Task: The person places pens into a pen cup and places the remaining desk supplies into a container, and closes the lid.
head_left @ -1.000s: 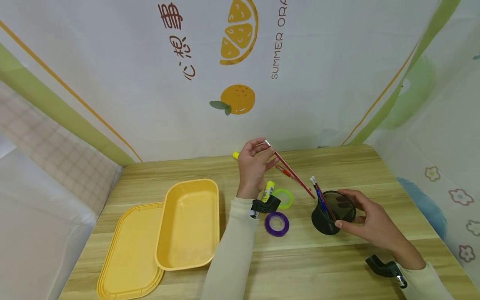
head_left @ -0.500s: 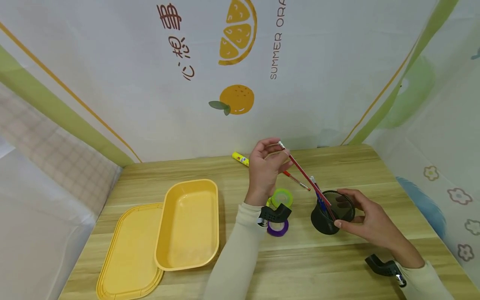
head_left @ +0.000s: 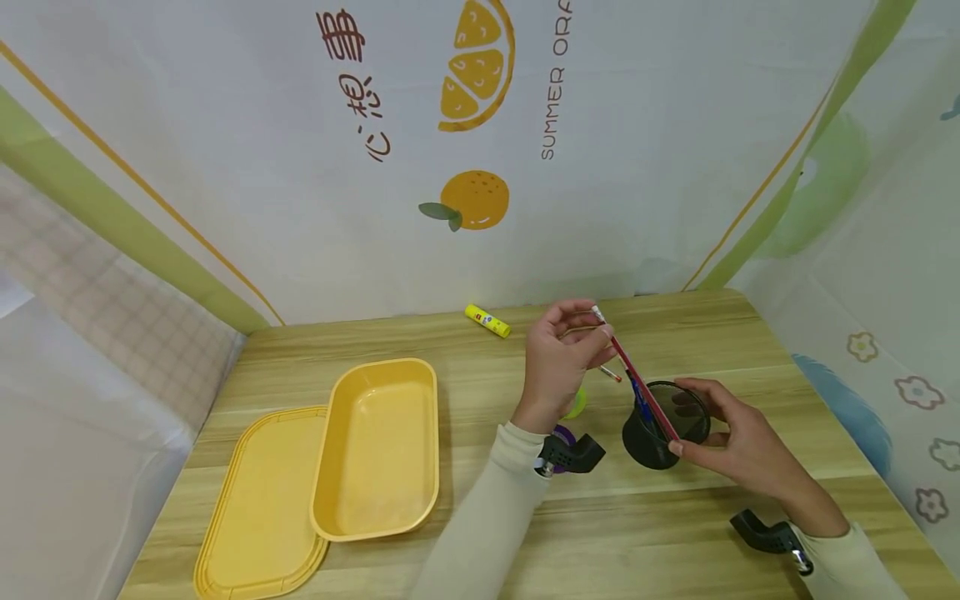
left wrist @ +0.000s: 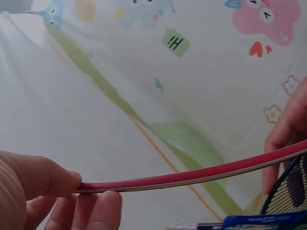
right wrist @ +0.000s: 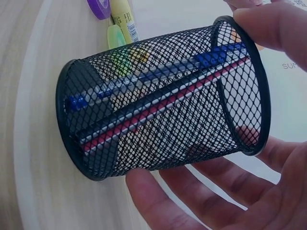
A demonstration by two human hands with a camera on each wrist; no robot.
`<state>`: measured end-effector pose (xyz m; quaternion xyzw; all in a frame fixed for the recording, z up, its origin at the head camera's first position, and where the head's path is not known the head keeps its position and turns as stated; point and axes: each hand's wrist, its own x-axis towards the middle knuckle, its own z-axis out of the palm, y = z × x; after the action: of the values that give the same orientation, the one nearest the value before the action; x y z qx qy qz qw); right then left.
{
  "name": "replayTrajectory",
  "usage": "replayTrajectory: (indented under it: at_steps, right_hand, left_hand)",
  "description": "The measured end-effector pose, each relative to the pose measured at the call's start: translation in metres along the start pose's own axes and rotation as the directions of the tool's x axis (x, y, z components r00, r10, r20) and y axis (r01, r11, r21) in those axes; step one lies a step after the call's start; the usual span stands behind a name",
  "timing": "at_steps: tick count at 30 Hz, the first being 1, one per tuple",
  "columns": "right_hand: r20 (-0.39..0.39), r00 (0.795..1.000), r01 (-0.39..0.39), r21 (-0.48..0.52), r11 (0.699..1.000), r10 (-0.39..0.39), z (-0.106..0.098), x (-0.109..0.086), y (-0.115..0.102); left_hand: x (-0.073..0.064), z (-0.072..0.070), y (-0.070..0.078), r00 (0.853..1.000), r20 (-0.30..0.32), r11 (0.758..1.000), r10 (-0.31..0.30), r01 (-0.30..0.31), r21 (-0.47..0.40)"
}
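My left hand (head_left: 558, 367) pinches a red-and-white striped pencil (head_left: 632, 360) near its eraser end, between thumb and fingertips. The pencil slants down to the right, its lower end at the mouth of a black mesh pen cup (head_left: 643, 446). In the left wrist view the same pencil (left wrist: 187, 178) stretches across toward the cup. My right hand (head_left: 750, 437) grips the cup, with thumb and fingers at its rim and side. Through the mesh in the right wrist view, a blue pen (right wrist: 211, 59) and pencils (right wrist: 160, 106) lie slanted inside the cup.
A yellow glue stick (head_left: 487, 320) lies near the back edge. Left of my arm are a yellow bin (head_left: 321, 508) and its yellow lid (head_left: 255, 508). Green tape (head_left: 577, 405), purple tape (head_left: 564, 434) and a red pen (head_left: 611, 374) lie partly behind my left hand and wrist.
My left hand has moved right and slightly down with the pencil, bringing the pencil's lower end from left of the cup to its mouth. The right hand and cup have stayed still.
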<state>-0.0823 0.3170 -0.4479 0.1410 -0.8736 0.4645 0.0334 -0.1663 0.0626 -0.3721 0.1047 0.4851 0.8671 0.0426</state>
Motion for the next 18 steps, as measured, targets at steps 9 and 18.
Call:
replayTrajectory:
  at_steps: [9, 18]
  right_hand:
    - [0.006, 1.000, 0.012, 0.006, 1.000, -0.012, 0.000, 0.000, 0.001]
    - [0.008, 1.000, 0.011, -0.009, 1.000, -0.010, 0.000, -0.001, 0.002]
  left_hand:
    - [-0.008, 0.004, -0.002, 0.999, 0.026, 0.999, 0.044, -0.045, 0.027]
    - [-0.017, 0.004, -0.013, 0.997, 0.051, 0.977, 0.056, -0.065, 0.204]
